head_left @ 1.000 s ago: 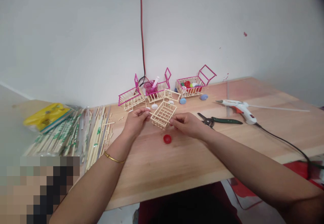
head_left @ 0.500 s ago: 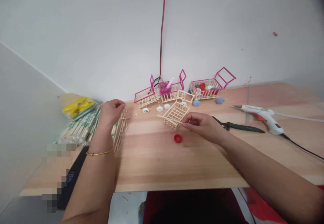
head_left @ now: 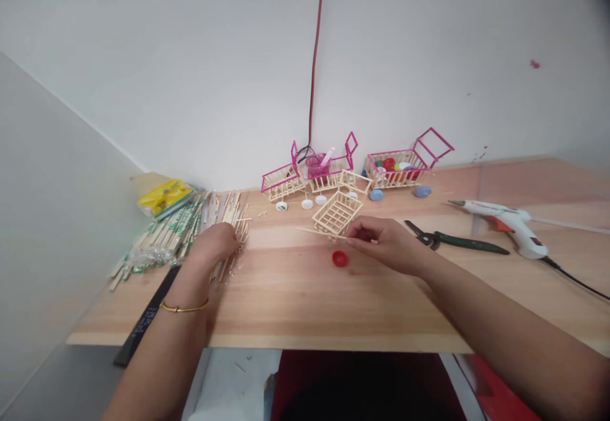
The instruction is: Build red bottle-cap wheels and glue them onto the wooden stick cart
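Fingers point(head_left: 355, 242) of the right hand point(head_left: 388, 244) pinch a thin wooden stick point(head_left: 317, 231); those of the left hand point(head_left: 213, 244), among loose sticks point(head_left: 227, 207) at ten o'clock, are too hidden to tell. At twelve, a lattice basket point(head_left: 337, 214) looks built but uncoloured, unlike three magenta-edged carts point(head_left: 332, 181) behind on the wooden table point(head_left: 286, 300), near a pale wall point(head_left: 214, 91).

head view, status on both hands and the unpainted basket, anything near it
Right hand pinching thin stick by unpainted basket. Left hand at loose sticks, grip hidden. Red cap on table, just in front of basket.
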`<state>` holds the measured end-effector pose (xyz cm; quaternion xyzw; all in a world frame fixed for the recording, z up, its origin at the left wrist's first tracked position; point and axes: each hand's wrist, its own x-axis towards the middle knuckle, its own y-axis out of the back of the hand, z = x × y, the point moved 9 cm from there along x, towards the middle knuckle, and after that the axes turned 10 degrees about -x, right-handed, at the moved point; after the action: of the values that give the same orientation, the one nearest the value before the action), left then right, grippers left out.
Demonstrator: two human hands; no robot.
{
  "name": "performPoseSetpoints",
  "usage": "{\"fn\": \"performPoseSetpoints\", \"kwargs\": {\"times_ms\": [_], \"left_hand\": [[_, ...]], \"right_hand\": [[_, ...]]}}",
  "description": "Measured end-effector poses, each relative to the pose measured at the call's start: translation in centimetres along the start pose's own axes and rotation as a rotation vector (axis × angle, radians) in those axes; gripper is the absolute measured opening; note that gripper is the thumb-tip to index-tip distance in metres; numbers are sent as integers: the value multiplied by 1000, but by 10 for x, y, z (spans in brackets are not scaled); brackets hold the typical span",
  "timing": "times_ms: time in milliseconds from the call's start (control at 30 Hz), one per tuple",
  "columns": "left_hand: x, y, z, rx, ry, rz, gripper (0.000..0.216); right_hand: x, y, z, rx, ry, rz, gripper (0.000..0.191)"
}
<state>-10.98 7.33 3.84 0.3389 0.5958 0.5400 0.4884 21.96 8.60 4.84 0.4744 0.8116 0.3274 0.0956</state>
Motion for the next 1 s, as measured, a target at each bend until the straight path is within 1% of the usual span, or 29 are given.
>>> {"fn": "performPoseSetpoints", "kwargs": {"times_ms": [100, 233, 333, 467, 567, 667, 700, 767, 833, 900, 933, 967, 1000], "left_hand": [[0, 0, -2, 16, -17, -12, 14], [-3, -1, -14, 48, 54, 9, 20], [-6, -1, -18, 90, 79, 25, 22], [-10, 3, -14, 144, 97, 75, 29], [-11, 5, -2, 196, 97, 106, 32], [-9, 7, 6, 208, 79, 107, 32], [-8, 8, 5, 204, 85, 104, 32], [-5, 14, -5, 174, 118, 97, 30], [-5, 21, -21, 73, 155, 85, 22], [-8, 33, -28, -98, 116, 112, 13], [-12, 38, -29, -245, 96, 132, 13], [-16, 46, -24, -462, 36, 172, 14], [-23, 54, -14, -725, -52, 227, 15]], "right_hand": [[-1, 1, -2, -4, -2, 2, 20], [-1, 2, -3, -39, 11, -1, 17], [-2, 1, -4, -46, 25, -7, 17], [-1, 2, -2, -64, 22, 6, 16], [-1, 2, -1, -91, 32, 9, 16], [-1, 2, -2, -86, 52, 19, 15], [-1, 3, -1, -82, 52, 24, 15], [0, 3, 1, -69, 45, 27, 15], [0, 4, 2, -49, 33, 31, 15], [1, 5, 4, -11, 14, 39, 16], [1, 5, 4, 27, 0, 43, 17], [1, 5, 5, 78, -18, 46, 18], [0, 5, 5, 138, -38, 49, 20]]}}
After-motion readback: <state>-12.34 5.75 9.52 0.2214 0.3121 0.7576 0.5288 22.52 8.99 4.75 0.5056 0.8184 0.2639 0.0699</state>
